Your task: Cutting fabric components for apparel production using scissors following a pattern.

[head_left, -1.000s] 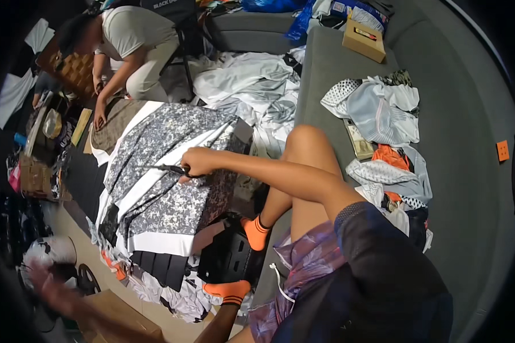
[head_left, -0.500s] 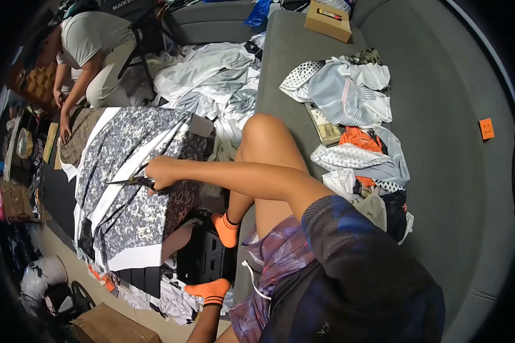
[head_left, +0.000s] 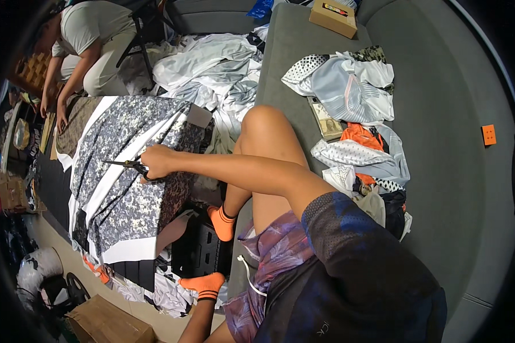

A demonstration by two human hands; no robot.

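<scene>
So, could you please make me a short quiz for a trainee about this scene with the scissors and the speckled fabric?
1. Multiple choice: what does the person's right hand hold?
A) black-handled metal scissors
B) a brown cardboard box
C) a rolled white towel
2. True or false: the grey-and-white speckled fabric sheet lies spread out beneath that hand.
3. Fill the gap: the person's ribbed ankle socks are ___ in colour.

Key: 1 A; 2 true; 3 orange.
</scene>
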